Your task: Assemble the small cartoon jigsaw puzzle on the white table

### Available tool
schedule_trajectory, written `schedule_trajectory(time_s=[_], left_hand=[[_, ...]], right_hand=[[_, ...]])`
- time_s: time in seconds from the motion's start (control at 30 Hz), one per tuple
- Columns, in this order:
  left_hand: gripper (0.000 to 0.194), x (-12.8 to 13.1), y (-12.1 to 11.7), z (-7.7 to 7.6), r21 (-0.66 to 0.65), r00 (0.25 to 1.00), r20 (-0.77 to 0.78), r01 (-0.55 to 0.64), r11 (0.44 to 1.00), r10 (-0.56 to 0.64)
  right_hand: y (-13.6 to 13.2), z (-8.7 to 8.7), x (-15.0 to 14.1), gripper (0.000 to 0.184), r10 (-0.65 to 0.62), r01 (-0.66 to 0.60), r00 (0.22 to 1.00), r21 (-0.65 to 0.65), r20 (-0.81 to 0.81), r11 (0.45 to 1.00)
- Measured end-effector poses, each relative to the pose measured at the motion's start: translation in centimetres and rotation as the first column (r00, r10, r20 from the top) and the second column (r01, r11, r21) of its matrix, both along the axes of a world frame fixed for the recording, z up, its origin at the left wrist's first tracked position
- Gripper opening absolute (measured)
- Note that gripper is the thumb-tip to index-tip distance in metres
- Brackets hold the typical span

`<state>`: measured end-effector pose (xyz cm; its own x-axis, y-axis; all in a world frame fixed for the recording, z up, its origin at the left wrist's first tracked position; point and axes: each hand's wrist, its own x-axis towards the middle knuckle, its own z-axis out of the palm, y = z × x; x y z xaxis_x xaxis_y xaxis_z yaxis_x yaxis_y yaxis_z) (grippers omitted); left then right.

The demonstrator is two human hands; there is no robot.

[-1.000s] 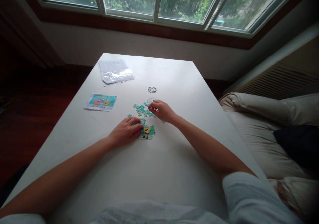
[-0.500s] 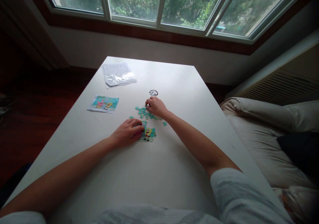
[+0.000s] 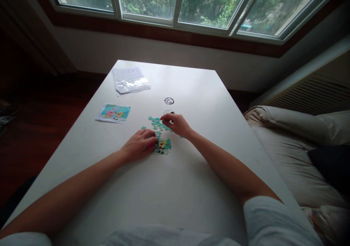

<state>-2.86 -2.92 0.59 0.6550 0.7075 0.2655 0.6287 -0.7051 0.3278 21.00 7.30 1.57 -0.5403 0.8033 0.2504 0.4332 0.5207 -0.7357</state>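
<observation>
A small, partly joined cartoon puzzle (image 3: pixel 163 145) lies in the middle of the white table (image 3: pixel 169 187). My left hand (image 3: pixel 139 143) rests on its left edge, fingers curled down onto it. Loose teal puzzle pieces (image 3: pixel 156 122) are scattered just beyond. My right hand (image 3: pixel 176 123) hovers over those pieces with its fingertips pinched together; whatever sits in the pinch is too small to make out.
A printed reference picture (image 3: pixel 113 112) lies to the left. A clear plastic bag on paper (image 3: pixel 130 80) is at the far left of the table. Two small round clear lids (image 3: pixel 168 101) sit beyond the pieces. A cushioned seat (image 3: pixel 298 158) is on the right.
My right hand drew back a little toward me from the far side of the loose pieces, its fingers now pinched. My left hand stayed on the puzzle.
</observation>
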Motion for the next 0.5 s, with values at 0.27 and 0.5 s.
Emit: schedule_trajectory(time_s=[0.27,0.5], left_hand=[[0.029,0.1,0.1,0.0,-0.011,1.000,0.001,-0.006,1.000,0.006],[0.029,-0.1,0.2,-0.1,-0.024,1.000,-0.013,-0.005,1.000,0.004]], right_hand=[[-3.6,-0.7,2.0,0.019,0.025,-0.057,0.993,-0.291,-0.115,0.955],[-4.0,-1.2,2.2,0.008,0.045,-0.056,0.997,-0.212,-0.055,0.976]])
